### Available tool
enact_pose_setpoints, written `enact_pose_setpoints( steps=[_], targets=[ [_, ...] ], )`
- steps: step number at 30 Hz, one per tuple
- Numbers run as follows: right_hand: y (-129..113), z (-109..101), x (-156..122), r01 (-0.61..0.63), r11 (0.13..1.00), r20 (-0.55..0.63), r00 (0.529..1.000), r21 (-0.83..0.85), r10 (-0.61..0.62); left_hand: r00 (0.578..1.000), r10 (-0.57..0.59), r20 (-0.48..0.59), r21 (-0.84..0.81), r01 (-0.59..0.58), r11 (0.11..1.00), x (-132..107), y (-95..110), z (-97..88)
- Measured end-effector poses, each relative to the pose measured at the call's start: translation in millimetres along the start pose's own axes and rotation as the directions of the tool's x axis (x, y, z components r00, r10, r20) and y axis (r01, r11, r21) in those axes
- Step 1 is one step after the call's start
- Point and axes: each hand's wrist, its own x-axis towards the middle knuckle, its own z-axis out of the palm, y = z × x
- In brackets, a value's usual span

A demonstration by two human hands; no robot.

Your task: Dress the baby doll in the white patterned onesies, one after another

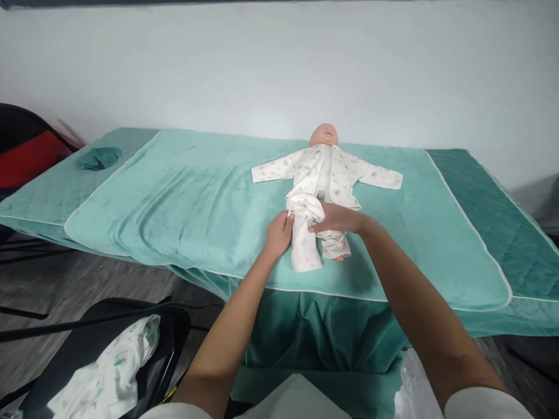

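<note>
A baby doll (324, 135) lies on its back on the green bed, its head toward the wall. It wears a white printed jacket (305, 164), open at the front, with both sleeves stretched out sideways. White printed trousers (305, 250) are on its legs, bunched up at the top; a foot peeks out of the leg on the right. My left hand (279, 233) pinches the trousers at their left edge. From the other side, my right hand (336, 218) grips the bunched cloth between the legs, its fingers partly hidden by fabric.
The bed (209, 192) has a face hole (98, 159) at its left end and stands against a white wall (218, 70). At lower left, a black chair (168, 326) holds a crumpled printed cloth (117, 366). A red and black chair (32, 151) stands at far left.
</note>
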Motion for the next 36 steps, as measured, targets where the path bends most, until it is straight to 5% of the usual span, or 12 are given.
enact_pose_setpoints(
  steps=[3, 10, 19, 27, 33, 36],
  targets=[
    [-4.6, -1.2, 1.0, -0.063, 0.994, 0.089, 0.993, -0.093, 0.071, 0.999, -0.025, -0.024, 0.173, 0.029, 0.984, 12.7, 0.7, 2.5],
    [-2.9, 11.2, 9.9, -0.176, 0.98, -0.175, 0.972, -0.094, 0.157, 0.994, -0.006, -0.106, 0.37, 0.045, 0.928, 45.9, -3.5, 8.4],
    [-1.8, 14.5, 17.8, -0.234, 0.971, -0.3, 0.924, 0.042, 0.236, 0.991, -0.025, -0.134, 0.497, 0.089, 0.863, 63.4, -3.9, 14.1],
    [4.6, 25.7, 22.6, -0.221, 0.975, -0.512, 0.838, -0.003, 0.189, 0.979, -0.017, -0.201, 0.436, 0.105, 0.894, 59.1, -4.7, 14.4],
    [10.5, 29.0, 23.5, -0.18, 0.98, -0.54, 0.818, 0.086, 0.198, 0.975, -0.029, -0.22, 0.362, 0.109, 0.926, 55.1, -4.9, 14.0],
    [10.9, 27.5, 14.3, -0.148, 0.986, -0.5, 0.849, 0.079, 0.168, 0.971, -0.022, -0.236, 0.269, 0.088, 0.959, 56.9, -7.0, 12.0]
  ],
)
